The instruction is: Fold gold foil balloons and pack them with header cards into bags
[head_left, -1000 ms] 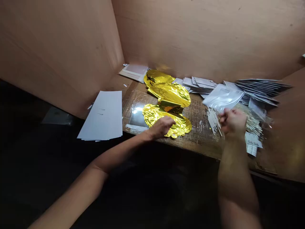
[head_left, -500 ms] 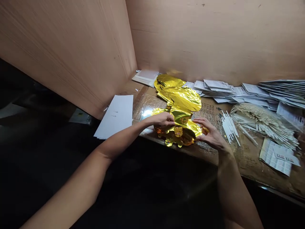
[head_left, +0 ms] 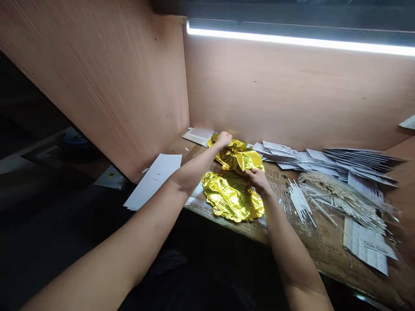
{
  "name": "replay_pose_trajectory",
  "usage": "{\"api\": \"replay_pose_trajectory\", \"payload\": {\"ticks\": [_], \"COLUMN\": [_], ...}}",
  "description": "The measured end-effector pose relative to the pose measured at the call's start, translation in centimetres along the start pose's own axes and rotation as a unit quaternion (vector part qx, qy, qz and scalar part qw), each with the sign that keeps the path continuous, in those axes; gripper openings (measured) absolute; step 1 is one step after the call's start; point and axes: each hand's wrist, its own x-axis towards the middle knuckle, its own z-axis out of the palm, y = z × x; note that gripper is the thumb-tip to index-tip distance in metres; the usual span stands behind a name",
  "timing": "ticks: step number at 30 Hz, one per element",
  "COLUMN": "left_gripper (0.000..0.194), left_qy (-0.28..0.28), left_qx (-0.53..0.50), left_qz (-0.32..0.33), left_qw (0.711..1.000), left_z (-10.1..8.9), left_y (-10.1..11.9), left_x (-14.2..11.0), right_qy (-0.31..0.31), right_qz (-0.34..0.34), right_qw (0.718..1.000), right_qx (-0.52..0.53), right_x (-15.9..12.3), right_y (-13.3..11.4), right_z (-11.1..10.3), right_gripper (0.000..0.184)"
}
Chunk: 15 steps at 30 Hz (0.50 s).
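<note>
Shiny gold foil balloons (head_left: 228,196), flat and crinkled with scalloped edges, lie on the table near its front edge. Behind them, a gold foil balloon (head_left: 241,160) is bunched up between my hands. My left hand (head_left: 223,139) is closed at its far side, reaching over the pile; the fingertips are mostly hidden. My right hand (head_left: 258,179) pinches the right edge of the same foil between thumb and fingers. How many foil layers lie in the pile cannot be made out.
White sheets (head_left: 158,177) lie at the left table edge. To the right are loose white straws (head_left: 301,202), a plastic bag of straws (head_left: 346,196), a printed packet (head_left: 368,245) and stacked paper packets (head_left: 353,162). Wooden panels (head_left: 275,99) enclose the back and left; a light strip (head_left: 292,41) hangs above.
My right hand came from the straws to the foil. Both hands then moved back across the pile, lifting and bunching foil. The view has tilted up, bringing in the light strip.
</note>
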Motion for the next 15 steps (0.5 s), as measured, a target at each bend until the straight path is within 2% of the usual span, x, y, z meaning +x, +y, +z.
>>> {"api": "replay_pose_trajectory", "payload": {"ticks": [2, 3, 5, 7, 9, 11, 13, 15], "left_gripper": [0.015, 0.015, 0.013, 0.018, 0.024, 0.027, 0.028, 0.026], "left_qy": [0.032, 0.030, -0.019, -0.101, -0.150, -0.149, -0.140, -0.137], "left_qx": [0.019, 0.031, 0.078, 0.148, 0.199, 0.218, 0.219, 0.220], "left_qz": [0.002, 0.013, 0.067, 0.124, 0.141, 0.132, 0.137, 0.147], "left_qw": [0.999, 0.999, 0.995, 0.976, 0.958, 0.955, 0.956, 0.955], "left_z": [1.2, 2.2, 4.6, 6.7, 8.0, 8.1, 7.4, 6.3], "left_y": [0.0, 0.0, 0.4, 1.1, 1.9, 2.7, 3.4, 4.0], "left_x": [0.6, 0.6, 0.3, -0.1, 0.3, 1.9, 4.7, 7.9], "right_qy": [0.042, 0.055, 0.068, 0.070, 0.073, 0.083, 0.102, 0.134], "right_qz": [0.014, 0.022, 0.037, 0.043, 0.032, 0.004, -0.041, -0.094], "right_qw": [0.999, 0.998, 0.997, 0.996, 0.996, 0.995, 0.992, 0.984], "right_qx": [0.009, 0.013, 0.021, 0.030, 0.040, 0.049, 0.058, 0.066], "right_x": [1.1, 1.7, 2.7, 3.7, 4.6, 5.1, 5.2, 4.9], "right_y": [-0.4, -0.8, -1.8, -3.2, -5.0, -7.1, -9.2, -11.5], "right_z": [-0.2, -0.4, -1.0, -1.3, -1.6, -1.8, -2.5, -3.7], "right_gripper": [0.051, 0.049, 0.048, 0.049, 0.049, 0.047, 0.046, 0.055]}}
